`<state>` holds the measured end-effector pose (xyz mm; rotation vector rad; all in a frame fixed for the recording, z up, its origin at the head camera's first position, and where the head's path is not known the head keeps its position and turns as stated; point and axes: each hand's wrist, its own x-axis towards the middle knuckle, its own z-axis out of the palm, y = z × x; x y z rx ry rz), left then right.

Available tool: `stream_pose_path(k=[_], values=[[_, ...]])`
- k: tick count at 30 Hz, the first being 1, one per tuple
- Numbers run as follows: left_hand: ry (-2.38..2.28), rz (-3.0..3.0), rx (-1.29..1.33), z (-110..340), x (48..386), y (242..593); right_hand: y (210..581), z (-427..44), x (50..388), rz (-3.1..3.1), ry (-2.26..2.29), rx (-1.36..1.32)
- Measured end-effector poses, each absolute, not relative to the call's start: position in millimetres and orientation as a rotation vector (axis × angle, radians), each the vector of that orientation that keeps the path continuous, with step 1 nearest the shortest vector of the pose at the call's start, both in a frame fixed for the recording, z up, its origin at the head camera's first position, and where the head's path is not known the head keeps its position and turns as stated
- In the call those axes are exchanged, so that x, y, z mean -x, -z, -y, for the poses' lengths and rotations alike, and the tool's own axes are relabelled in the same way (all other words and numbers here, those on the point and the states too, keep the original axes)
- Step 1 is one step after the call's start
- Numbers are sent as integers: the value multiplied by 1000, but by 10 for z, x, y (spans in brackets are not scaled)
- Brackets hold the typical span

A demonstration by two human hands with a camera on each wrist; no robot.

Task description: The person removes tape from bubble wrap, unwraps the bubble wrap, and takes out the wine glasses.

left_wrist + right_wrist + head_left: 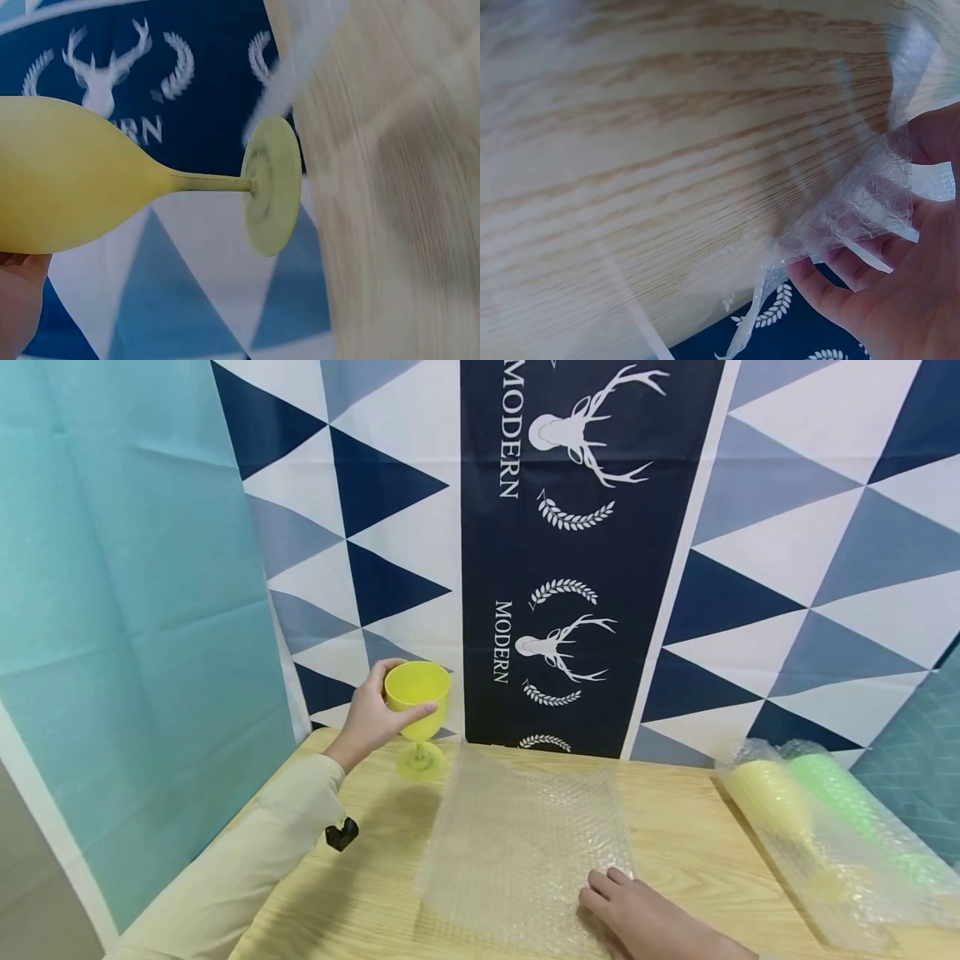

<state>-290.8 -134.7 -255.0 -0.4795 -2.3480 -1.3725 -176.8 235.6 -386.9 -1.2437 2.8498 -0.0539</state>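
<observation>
My left hand point(381, 708) grips a yellow goblet point(423, 724) round its bowl and holds it upright above the back left of the table. In the left wrist view the goblet's bowl point(75, 176), thin stem and round foot point(272, 187) show, the foot apart from the tabletop. A sheet of clear bubble wrap point(525, 835) lies flat in the middle of the table. At its right edge is my right hand point(637, 906). The right wrist view shows the edge of the bubble wrap point(862, 199) between the thumb and fingers of that hand.
On the right of the wooden table point(690, 860) lie a yellow goblet point(776, 802) and a green one point(840, 793), each wrapped in bubble wrap. Patterned cloth point(570, 560) hangs behind the table, and a teal cloth point(142, 610) hangs on the left.
</observation>
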Motion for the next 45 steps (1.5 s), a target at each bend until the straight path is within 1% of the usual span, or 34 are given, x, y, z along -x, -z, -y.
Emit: stream_pose_path(k=[6, 13, 17, 27, 34, 39, 45], values=[[1295, 2352, 387, 1573, 3120, 2705, 3867, -2355, 1766, -2827, 85, 1188], [1268, 2330, 196, 1894, 3265, 2971, 3893, -2299, 1775, -2864, 62, 1367], [1299, 2347, 100, 2000, 3307, 3113, 3909, -2291, 1782, -2850, 81, 1359], [1385, 2354, -46, 1981, 3427, 3216, 3907, -2341, 1766, -2863, 124, 1312], [1423, 2355, -71, 1882, 3522, 3150, 3923, -2386, 1746, -2930, 118, 1378], [1425, 2373, -106, 1892, 3526, 3162, 3937, -2368, 1727, -2968, 102, 1424], [1455, 2399, -151, 1946, 3519, 3202, 3876, -2375, 1706, -2905, 109, 1292]])
